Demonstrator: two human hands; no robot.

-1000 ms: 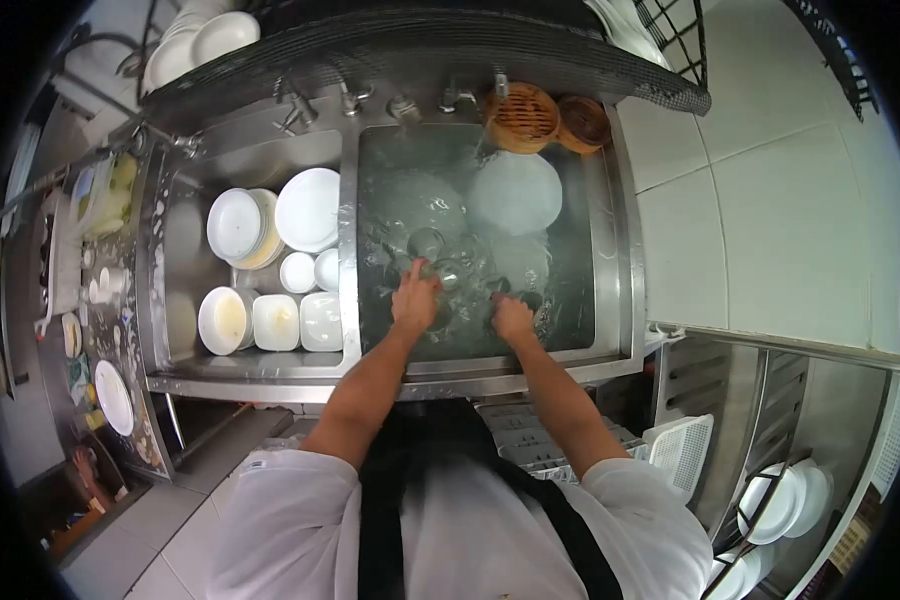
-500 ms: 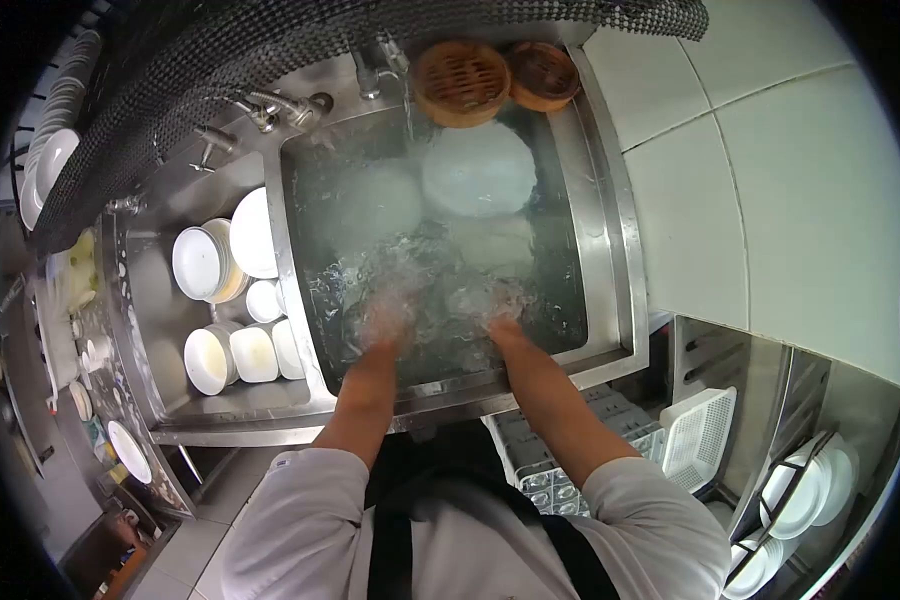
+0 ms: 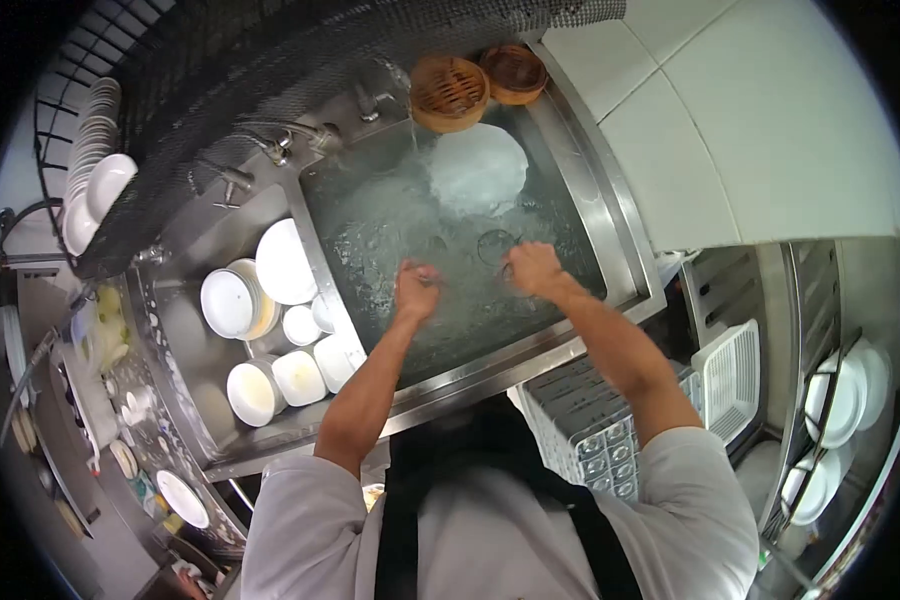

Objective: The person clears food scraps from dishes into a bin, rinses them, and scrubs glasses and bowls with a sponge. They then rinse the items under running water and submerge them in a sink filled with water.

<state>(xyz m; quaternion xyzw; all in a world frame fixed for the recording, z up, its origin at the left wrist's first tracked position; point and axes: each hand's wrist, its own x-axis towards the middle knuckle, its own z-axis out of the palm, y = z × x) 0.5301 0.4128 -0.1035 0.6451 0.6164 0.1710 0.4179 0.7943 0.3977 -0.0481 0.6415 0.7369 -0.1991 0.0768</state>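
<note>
My left hand [image 3: 417,290] is just above the cloudy water in the large sink [image 3: 598,215], fingers curled; what it grips, if anything, I cannot make out. Farther right, my right hand [image 3: 535,268] is closed at the edge of a small, round, see-through thing with a dark rim [image 3: 495,247]. Ripples spread between the two hands. Beyond them, a big round white dish [image 3: 477,170] lies in the water, its outline blurred. Other pale shapes beneath the surface are clouded over.
Two bamboo steamers [image 3: 450,93] stand at the sink's back corner, beside a running tap [image 3: 368,103]. The left basin holds stacked white bowls [image 3: 228,303] and a large white plate [image 3: 285,262]. Below the sink are a glass rack [image 3: 608,455] and a white basket [image 3: 730,380].
Both hands have come up out of the water, where splashing hid them before. The small round see-through thing now shows by my right hand. The camera view has turned slightly.
</note>
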